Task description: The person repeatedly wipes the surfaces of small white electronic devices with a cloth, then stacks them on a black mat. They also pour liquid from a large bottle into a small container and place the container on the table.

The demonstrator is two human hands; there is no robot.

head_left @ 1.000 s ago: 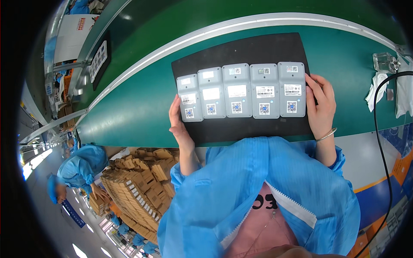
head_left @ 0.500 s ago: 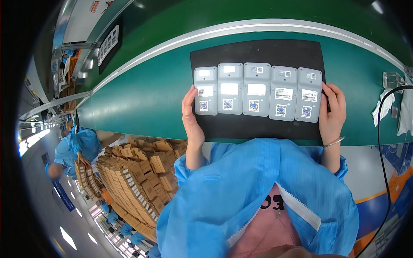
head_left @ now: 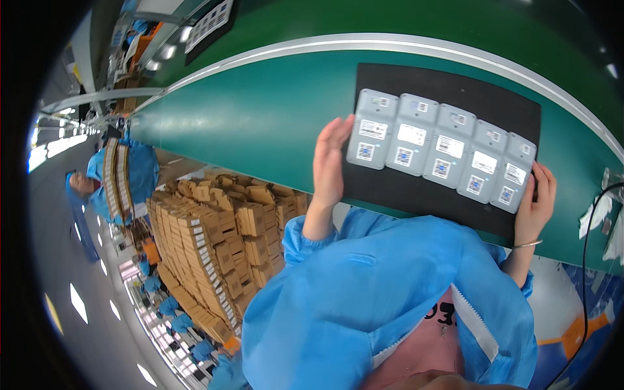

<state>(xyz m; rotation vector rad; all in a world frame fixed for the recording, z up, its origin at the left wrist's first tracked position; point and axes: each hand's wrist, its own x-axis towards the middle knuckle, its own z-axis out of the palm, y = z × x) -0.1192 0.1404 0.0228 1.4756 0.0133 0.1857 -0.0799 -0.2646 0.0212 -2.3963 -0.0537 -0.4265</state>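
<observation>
Several grey rectangular plastic devices (head_left: 410, 134) lie in a slightly staggered row on a black mat (head_left: 390, 195). Each shows screw corners, white labels and a square printed code. At the row's left end is my left hand (head_left: 330, 161), its fingers stretched out and touching or very near the side of the outermost device. My right hand (head_left: 535, 200) rests at the right end, thumb by the last device's edge and fingers extended along the mat's side. Neither hand lifts anything; the devices lie flat between them.
A green workbench (head_left: 260, 110) carries the mat, with a metal rail (head_left: 312, 44) behind it. Another tray of devices (head_left: 209, 25) lies far left. Stacked brown cartons (head_left: 214, 253) stand left of me; a co-worker (head_left: 130, 179) carries cartons. A black cable (head_left: 585, 273) hangs at right.
The whole view has swung, so the mat, devices and my hands appear farther right and tilted. My hands stay at both ends of the row. The co-worker now holds up a stack of cartons.
</observation>
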